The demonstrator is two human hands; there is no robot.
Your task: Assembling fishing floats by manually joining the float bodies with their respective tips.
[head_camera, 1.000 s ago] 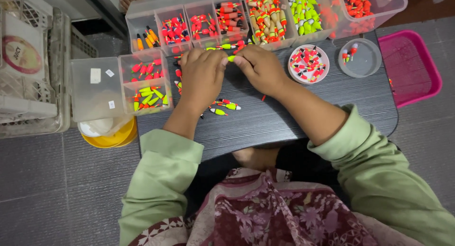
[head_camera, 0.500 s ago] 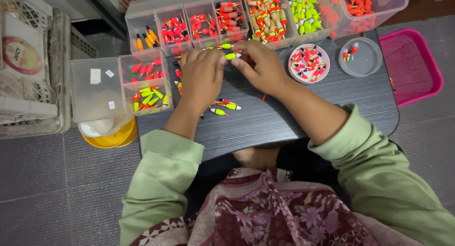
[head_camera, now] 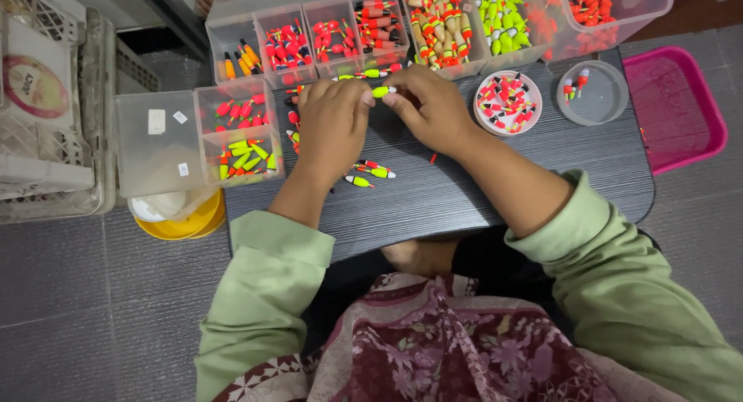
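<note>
My left hand (head_camera: 333, 123) and my right hand (head_camera: 429, 108) meet over a small dark table (head_camera: 480, 193). Between their fingertips they pinch one small yellow-green fishing float (head_camera: 383, 92). A few loose yellow-green and red floats (head_camera: 370, 171) lie on the table just below my left hand. More floats (head_camera: 370, 74) lie beyond my fingers by the boxes. A small clear two-part box (head_camera: 238, 131) with red floats above and yellow-green ones below stands left of my left hand.
A long clear divided box (head_camera: 433, 23) of sorted floats runs along the table's far edge. A round white dish (head_camera: 507, 102) of red floats and a clear round lid (head_camera: 593, 92) sit at the right. A pink tray (head_camera: 675, 108), a yellow bowl (head_camera: 182, 224) and white crates (head_camera: 46, 108) surround the table.
Both hands stay in place over the table; only the fingers shift slightly around the yellow-green float.
</note>
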